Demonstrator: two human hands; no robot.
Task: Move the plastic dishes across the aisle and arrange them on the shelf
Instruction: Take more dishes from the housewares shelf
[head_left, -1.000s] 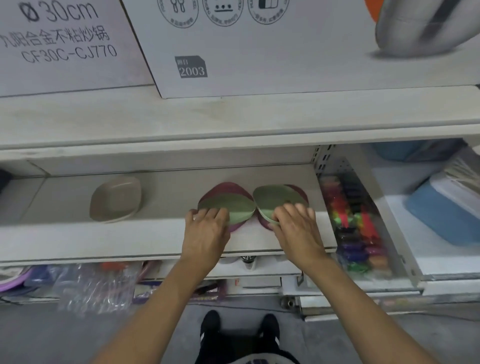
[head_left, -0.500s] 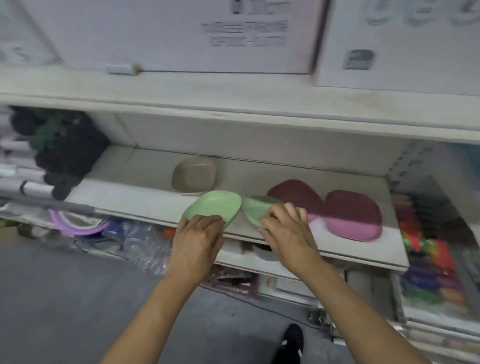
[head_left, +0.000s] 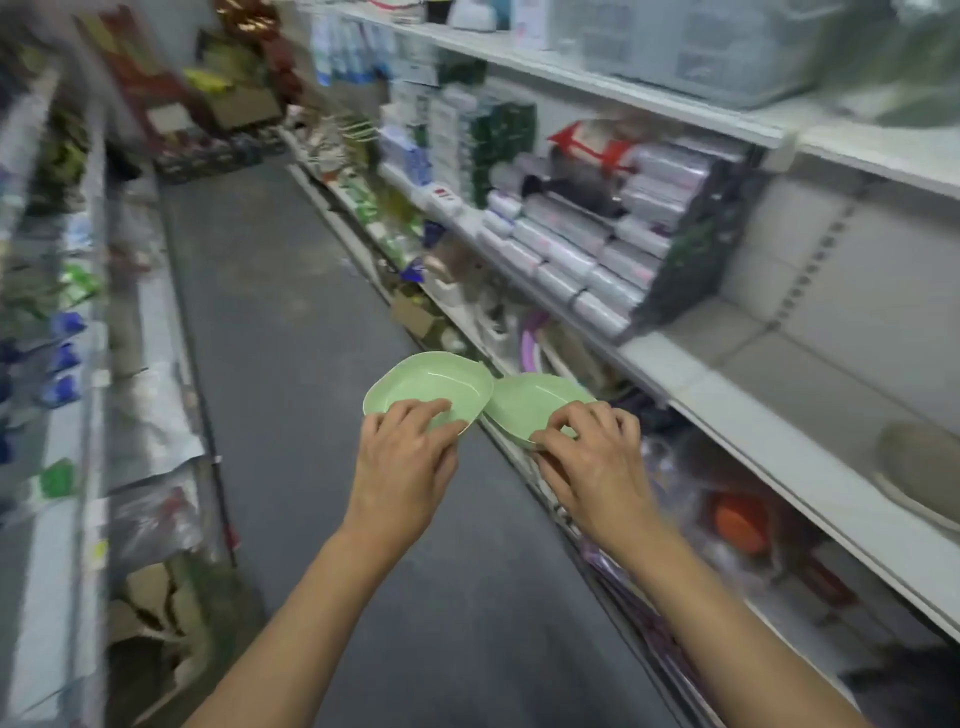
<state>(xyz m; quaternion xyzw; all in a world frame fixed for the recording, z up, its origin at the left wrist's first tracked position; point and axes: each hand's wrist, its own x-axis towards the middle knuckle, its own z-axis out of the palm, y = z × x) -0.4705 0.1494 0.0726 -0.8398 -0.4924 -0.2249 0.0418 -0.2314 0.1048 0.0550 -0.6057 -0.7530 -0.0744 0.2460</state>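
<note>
Between the shelves, over the aisle floor (head_left: 291, 291), 2 green dishes are carried level, likely for the crossing: the left hand (head_left: 402, 457) grips the left dish (head_left: 426, 387), the right hand (head_left: 589, 457) pinches the right dish (head_left: 530, 397), rims nearly touching.

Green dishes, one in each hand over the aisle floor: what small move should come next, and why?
Probably keep turning left toward the opposite shelf: the left hand and right hand each grip a green dish in mid-aisle.
</note>
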